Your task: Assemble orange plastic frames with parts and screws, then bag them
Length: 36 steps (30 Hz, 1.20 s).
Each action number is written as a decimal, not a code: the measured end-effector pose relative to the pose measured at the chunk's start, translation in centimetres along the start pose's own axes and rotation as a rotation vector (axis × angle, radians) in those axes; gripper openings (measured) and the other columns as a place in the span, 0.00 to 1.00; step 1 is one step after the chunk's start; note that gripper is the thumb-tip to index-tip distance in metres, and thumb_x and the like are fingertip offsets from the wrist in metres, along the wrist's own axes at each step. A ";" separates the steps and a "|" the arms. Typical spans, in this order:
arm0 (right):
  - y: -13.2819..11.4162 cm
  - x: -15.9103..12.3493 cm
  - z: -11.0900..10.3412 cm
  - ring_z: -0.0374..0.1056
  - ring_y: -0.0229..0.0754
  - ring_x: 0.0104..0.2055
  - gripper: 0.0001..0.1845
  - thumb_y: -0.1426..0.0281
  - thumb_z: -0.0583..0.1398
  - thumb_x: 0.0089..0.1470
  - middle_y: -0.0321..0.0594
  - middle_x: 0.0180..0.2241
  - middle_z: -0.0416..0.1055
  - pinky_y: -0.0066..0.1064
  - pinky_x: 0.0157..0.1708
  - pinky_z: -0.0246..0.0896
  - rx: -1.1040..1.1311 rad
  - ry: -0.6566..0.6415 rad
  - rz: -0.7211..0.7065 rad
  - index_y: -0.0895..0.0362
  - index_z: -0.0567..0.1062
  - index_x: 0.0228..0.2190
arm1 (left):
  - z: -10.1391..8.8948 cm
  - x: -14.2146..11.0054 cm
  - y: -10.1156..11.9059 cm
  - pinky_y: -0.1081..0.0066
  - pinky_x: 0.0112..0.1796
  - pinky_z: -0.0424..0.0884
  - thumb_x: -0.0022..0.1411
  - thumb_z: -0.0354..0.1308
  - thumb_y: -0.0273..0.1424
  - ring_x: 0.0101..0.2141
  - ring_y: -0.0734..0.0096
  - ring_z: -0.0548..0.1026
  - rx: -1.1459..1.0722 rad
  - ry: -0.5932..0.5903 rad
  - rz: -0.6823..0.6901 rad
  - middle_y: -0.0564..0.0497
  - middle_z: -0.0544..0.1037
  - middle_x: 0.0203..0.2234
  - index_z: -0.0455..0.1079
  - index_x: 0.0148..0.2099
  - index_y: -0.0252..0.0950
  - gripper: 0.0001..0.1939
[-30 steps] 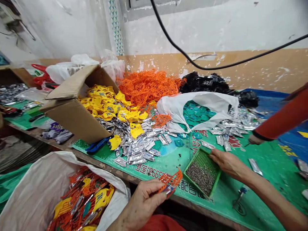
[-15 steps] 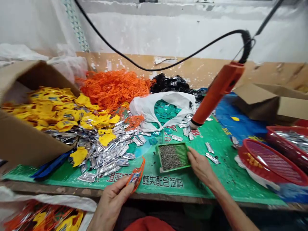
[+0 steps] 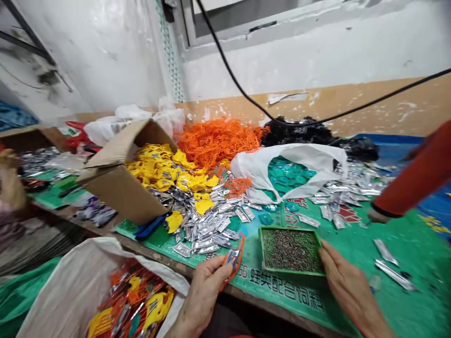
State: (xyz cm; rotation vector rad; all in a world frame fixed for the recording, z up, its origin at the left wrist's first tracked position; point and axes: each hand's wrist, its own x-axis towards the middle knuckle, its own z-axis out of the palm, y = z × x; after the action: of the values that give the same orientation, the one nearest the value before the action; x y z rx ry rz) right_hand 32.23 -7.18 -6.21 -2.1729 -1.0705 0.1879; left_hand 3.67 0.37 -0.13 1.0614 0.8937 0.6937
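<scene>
My left hand [image 3: 206,291] is at the table's front edge, pinching a thin orange plastic part [image 3: 240,253] with a shiny silver and blue piece on it. To its right, a shallow green tray [image 3: 261,251] full of tiny dark grey pieces, too small to name, rests on or just above the green sheet [image 3: 282,307]. The fingers of my right hand [image 3: 347,281] close on the tray's right edge; its thumb is partly hidden. Beyond the tray lie loose silver strips [image 3: 207,232] and a white bag [image 3: 246,164] with teal plastic parts [image 3: 287,173].
A tilted cardboard box [image 3: 123,188] spills yellow parts [image 3: 162,162]. Orange parts [image 3: 218,136] pile up behind. An orange power screwdriver [image 3: 416,171] hangs at right. Below the left edge sits a white sack [image 3: 70,300] of mixed parts. Another person's hand [image 3: 10,180] shows at far left.
The view has swung left, bringing in the sack and another person. The grey pieces, formerly heaped toward the tray's left, now spread across it. Both hands keep their holds.
</scene>
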 end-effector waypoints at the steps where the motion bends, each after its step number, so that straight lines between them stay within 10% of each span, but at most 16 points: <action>1: 0.3 0.2 0.3 0.75 0.53 0.39 0.28 0.55 0.48 0.53 0.46 0.39 0.79 0.38 0.36 0.69 0.015 -0.012 0.018 0.54 0.76 0.45 | 0.0 0.0 0.0 0.68 0.40 0.67 0.57 0.60 0.40 0.35 0.62 0.74 0.011 0.020 0.018 0.48 0.81 0.31 0.79 0.43 0.34 0.17; 36: -3.3 -2.2 0.6 0.73 0.51 0.44 0.29 0.57 0.47 0.56 0.47 0.45 0.77 0.42 0.46 0.67 0.325 0.021 0.219 0.59 0.76 0.47 | -1.0 1.0 -0.3 0.71 0.40 0.69 0.54 0.64 0.42 0.38 0.63 0.75 0.152 0.063 -0.018 0.50 0.83 0.34 0.78 0.47 0.39 0.19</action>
State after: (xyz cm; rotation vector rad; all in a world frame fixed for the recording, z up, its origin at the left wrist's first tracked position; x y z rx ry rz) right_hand 28.39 -7.11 -4.90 -1.9854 -0.7309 0.4086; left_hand 3.36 1.55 -0.90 1.1694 1.0220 0.6548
